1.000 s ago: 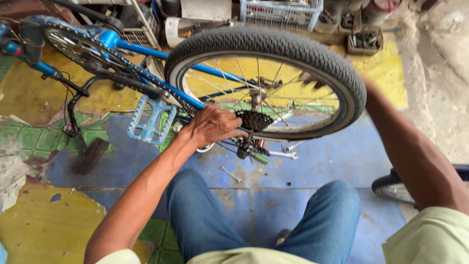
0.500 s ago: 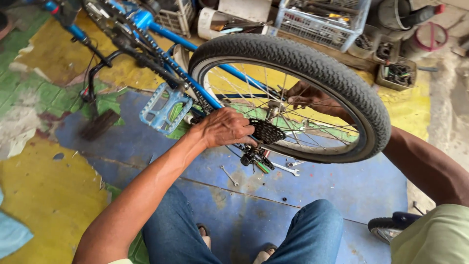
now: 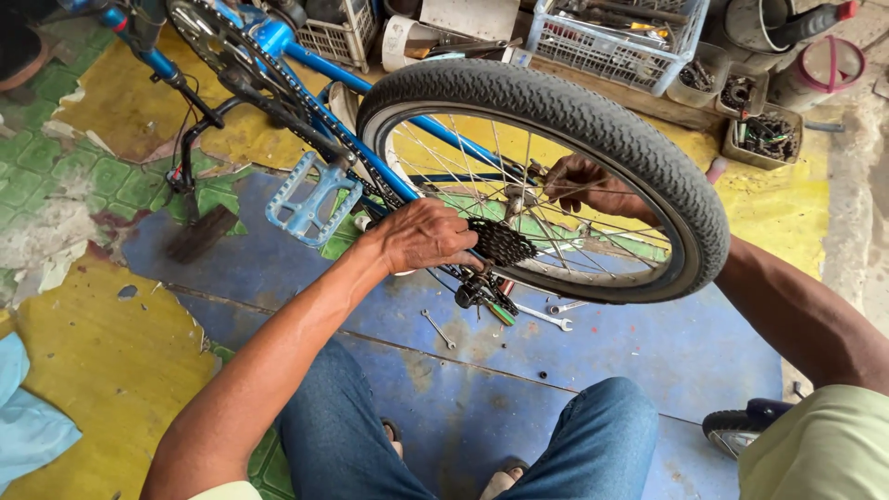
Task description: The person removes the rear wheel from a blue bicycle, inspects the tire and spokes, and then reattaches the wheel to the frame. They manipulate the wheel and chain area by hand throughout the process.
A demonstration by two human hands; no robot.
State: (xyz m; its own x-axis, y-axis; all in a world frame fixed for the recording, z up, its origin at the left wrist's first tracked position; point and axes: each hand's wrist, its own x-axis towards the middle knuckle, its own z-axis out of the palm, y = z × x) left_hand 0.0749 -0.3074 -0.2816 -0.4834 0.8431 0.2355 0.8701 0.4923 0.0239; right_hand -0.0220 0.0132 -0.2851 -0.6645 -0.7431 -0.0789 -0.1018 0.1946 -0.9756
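At the rear wheel [image 3: 593, 120], left hand [image 3: 421, 236] grasping cassette [image 3: 500, 243], right hand [image 3: 583, 183] gripping behind spokes, wrenches [image 3: 542, 317] below.

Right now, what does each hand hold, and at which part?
The left hand rests at the rear cog cluster; the right hand reaches behind the spokes near the hub. Neither grip shows clearly.

Just below my left hand [image 3: 421, 236], a small wrench [image 3: 437, 328] lies on the blue patch of painted floor [image 3: 648, 361], and a longer wrench [image 3: 544, 318] lies near it, further to the right. Far beyond the hand stands a white wire basket [image 3: 639, 69] of tools, with small tubs [image 3: 764, 139] of dark metal parts to its right. A grey crate [image 3: 343, 37] sits up and left of the hand. Well down to the left, a blue cloth [image 3: 28, 426] lies on yellow floor.
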